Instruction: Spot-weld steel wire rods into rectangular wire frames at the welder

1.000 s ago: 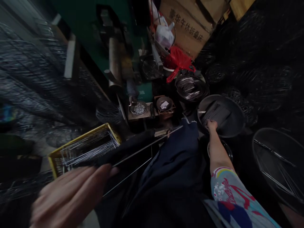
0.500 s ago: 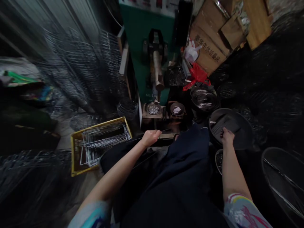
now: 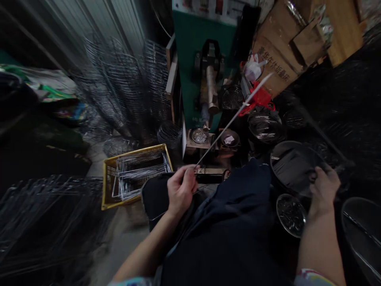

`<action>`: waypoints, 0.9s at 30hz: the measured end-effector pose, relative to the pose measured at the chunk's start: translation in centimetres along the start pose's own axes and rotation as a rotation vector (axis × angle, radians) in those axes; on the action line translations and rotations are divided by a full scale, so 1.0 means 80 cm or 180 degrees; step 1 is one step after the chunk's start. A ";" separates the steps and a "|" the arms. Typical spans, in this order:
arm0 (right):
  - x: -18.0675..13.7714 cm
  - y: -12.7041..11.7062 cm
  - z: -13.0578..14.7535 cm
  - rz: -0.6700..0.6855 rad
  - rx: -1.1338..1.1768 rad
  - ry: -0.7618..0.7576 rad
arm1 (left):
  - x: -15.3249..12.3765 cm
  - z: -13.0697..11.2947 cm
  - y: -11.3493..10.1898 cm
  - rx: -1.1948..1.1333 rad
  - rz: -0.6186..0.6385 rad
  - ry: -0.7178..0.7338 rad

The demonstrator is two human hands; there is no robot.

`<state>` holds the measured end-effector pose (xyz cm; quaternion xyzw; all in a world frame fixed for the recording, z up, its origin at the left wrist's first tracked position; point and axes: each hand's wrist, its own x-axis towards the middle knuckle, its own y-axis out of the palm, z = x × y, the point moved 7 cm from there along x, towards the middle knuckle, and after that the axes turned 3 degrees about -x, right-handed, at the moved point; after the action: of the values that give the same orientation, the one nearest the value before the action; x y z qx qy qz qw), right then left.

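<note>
My left hand (image 3: 181, 188) is closed around one end of a thin metal rod (image 3: 229, 124), which slants up and to the right in front of the green machine (image 3: 186, 71). At the right, my right hand (image 3: 326, 184) is over the edge of a round dark pan (image 3: 293, 163) holding grey, thin-looking pieces. Its fingers are curled together, and what they grip is too dark and blurred to name. A blurred dark bar (image 3: 323, 137) runs just above that hand; whether it is held I cannot tell.
Left of my knees stands a yellow crate (image 3: 106, 184) of bent wire frames. Small shiny parts fill a dish (image 3: 199, 136) under the machine head and a bowl (image 3: 291, 214) by my right forearm. Wire racks (image 3: 119, 79) are stacked behind; a cardboard box (image 3: 274, 51) leans at the back right.
My left hand has come closer and turned, and the rod in it now points up and to the right. My right hand has shifted right, to the pan's edge. The view has swung slightly left.
</note>
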<state>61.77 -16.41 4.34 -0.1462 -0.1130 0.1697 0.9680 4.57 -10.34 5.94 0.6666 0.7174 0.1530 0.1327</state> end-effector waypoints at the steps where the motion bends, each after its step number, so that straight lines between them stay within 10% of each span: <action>1: -0.003 -0.008 0.004 0.0022 -0.0067 -0.0098 | -0.018 0.028 -0.027 -0.0102 -0.0133 -0.0486; 8: -0.067 -0.009 0.015 0.0778 -0.0264 -0.0606 | -0.149 0.141 -0.138 0.0048 0.0076 -0.2353; 14: -0.143 0.026 0.041 0.2014 -0.0624 -0.0808 | -0.174 0.128 -0.117 -0.0295 0.0820 -0.2672; 27: -0.274 0.077 0.106 0.3417 -0.1009 -0.1954 | -0.164 0.107 -0.117 -0.0301 0.0221 -0.2773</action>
<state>37.62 -16.73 6.55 -0.2686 -0.3200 0.6464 0.6384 0.41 -23.66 -5.80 0.6858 0.5639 -0.1053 0.4479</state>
